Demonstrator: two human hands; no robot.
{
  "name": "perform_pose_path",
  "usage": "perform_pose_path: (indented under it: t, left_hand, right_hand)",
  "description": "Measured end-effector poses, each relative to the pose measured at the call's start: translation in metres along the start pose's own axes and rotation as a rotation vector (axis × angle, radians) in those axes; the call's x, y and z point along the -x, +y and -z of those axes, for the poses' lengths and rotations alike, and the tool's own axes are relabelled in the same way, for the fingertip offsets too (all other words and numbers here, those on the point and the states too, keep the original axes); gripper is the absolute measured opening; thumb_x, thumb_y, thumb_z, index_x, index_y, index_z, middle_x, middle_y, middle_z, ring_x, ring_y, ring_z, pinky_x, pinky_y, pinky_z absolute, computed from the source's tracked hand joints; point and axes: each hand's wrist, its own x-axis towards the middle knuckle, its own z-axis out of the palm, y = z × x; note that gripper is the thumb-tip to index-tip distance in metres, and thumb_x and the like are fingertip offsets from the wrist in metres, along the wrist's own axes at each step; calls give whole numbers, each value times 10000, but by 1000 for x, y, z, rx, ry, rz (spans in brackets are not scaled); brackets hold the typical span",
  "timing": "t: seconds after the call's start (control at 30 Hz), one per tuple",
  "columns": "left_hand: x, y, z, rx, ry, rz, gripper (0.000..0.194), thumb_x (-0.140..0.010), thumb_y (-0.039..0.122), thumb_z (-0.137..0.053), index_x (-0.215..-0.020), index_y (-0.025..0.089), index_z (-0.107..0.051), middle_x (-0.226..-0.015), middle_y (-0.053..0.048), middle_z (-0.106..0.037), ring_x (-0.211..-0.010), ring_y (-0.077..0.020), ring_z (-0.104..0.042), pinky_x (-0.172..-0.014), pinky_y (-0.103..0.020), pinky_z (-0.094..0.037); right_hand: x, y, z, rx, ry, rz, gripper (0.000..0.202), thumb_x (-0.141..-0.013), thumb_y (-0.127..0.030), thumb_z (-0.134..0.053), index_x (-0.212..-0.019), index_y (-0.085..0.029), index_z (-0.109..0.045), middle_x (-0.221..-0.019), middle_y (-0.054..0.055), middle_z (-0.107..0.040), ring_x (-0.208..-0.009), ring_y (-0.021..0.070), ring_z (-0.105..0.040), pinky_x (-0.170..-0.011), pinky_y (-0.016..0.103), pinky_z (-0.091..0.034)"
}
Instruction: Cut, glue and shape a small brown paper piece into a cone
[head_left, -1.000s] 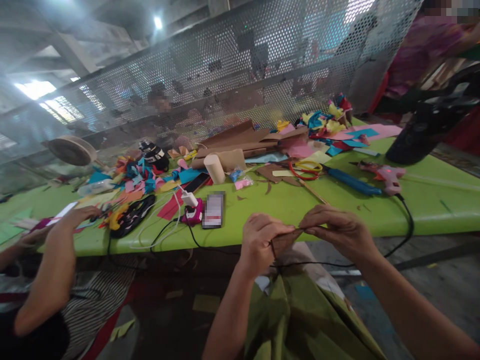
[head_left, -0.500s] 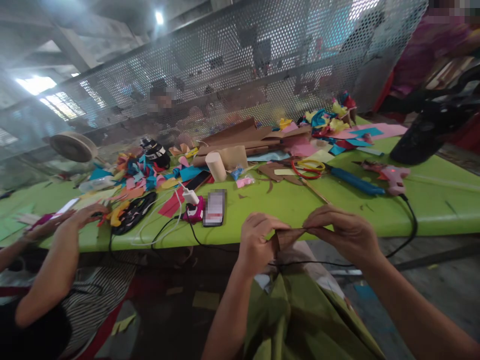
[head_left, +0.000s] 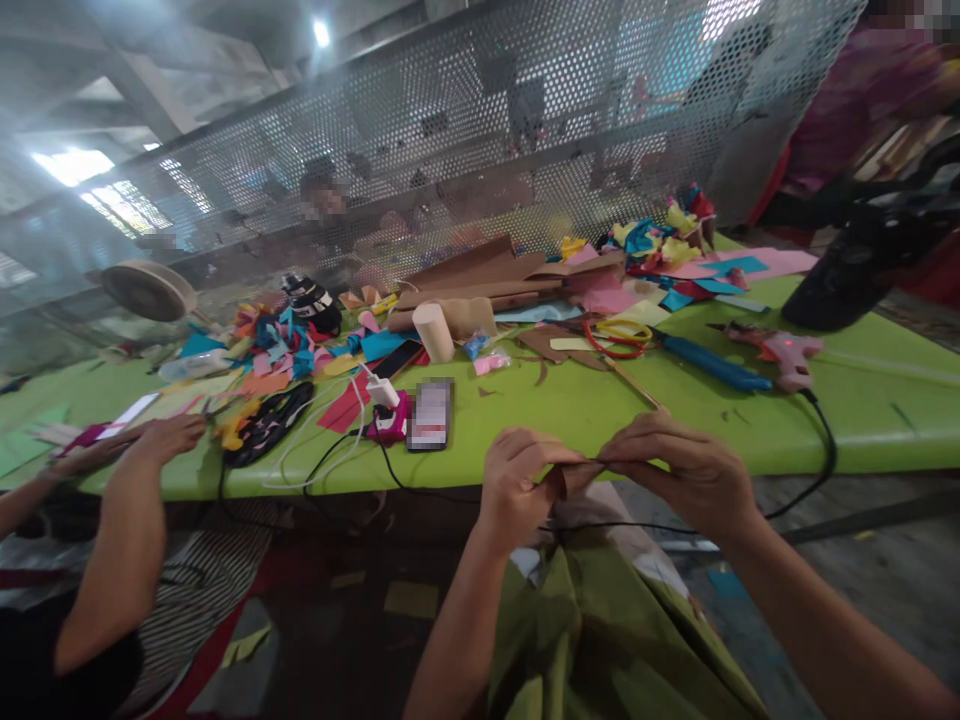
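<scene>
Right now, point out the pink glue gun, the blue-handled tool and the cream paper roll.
Pink glue gun point(head_left: 796, 350): head view, body.
Blue-handled tool point(head_left: 712, 362): head view, handle.
Cream paper roll point(head_left: 434, 334): head view, side.

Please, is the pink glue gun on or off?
On, it seems: the pink glue gun shows a small red light on its body, and a black cable runs from its handle.
</scene>
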Motion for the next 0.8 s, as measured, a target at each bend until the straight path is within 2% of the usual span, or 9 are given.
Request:
perform_pose_path:
  t: [0.13, 0.3, 0.5, 0.8]
  left_hand:
    - [1, 3, 2, 17, 10, 42, 139, -857, 86, -687, -891, 219, -711, -837, -32, -742, -795, -158, -678, -720, -285, -500]
    - [0, 5, 4, -19, 17, 1, 157, -863, 73, -670, -900, 221, -707, -845, -33, -744, -802, -157, -680, -732, -290, -500]
    - [-1, 6, 1, -12, 34, -8, 139, -835, 89, -717, -879, 218, -689, -825, -23, -737, -781, -153, -670, -721, -285, -495]
    - [-1, 7, 3, -7, 0, 28, 46, -887, 189, -693, -886, 228, -717, -808, -32, -745, -764, -163, -674, -739, -304, -503]
  right_hand:
    - [2, 0, 0, 50, 18, 2, 137, -899, -189, -680, -946, -273, -776, -794, 41, -762, -731, 191, -710, -675, 312, -576]
    - [0, 2, -2, 71, -51, 26, 165, -911, -275, -689, -1058, -268, -763, -870, 59, -766, -805, 196, -713, -719, 320, -571]
    - [-3, 1, -4, 6, -44, 54, 120, -916, -204, -675, -977, -258, -764, -830, 47, -771, -772, 184, -702, -712, 324, -555]
    - [-1, 0, -3, -5, 0, 42, 149, -906, -203, -674, -964, -283, -785, -813, 42, -779, -734, 198, -708, -679, 342, -550]
